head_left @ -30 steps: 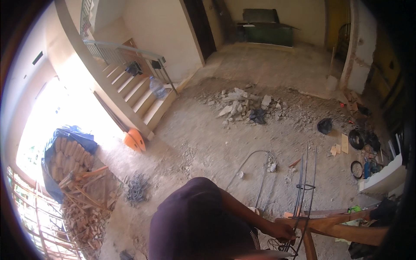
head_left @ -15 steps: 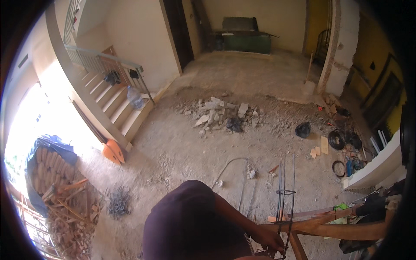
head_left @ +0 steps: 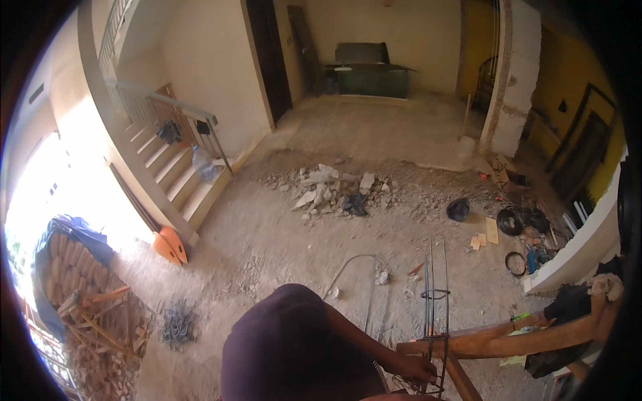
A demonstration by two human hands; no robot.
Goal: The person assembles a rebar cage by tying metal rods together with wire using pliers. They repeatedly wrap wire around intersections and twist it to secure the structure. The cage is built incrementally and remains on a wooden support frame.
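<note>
My left hand (head_left: 416, 369) reaches right from my dark purple sleeve (head_left: 294, 347) and is closed around the lower part of a rebar cage (head_left: 435, 294). The cage is a bundle of thin vertical steel bars with a ring tie around them. It stands against a wooden trestle beam (head_left: 508, 339) at the lower right. My right hand is out of the picture.
A heap of broken rubble (head_left: 334, 190) lies mid-floor. Stairs with a railing (head_left: 175, 167) rise at left, beside an orange shovel (head_left: 167, 246). Stacked wood under a blue sheet (head_left: 73, 281) and bent wire pieces (head_left: 177, 322) sit lower left. Wire coils (head_left: 515, 220) lie at right.
The view has swung, so the far room and green cabinet show more. My left hand stays on the rebar cage, a little lower in the picture.
</note>
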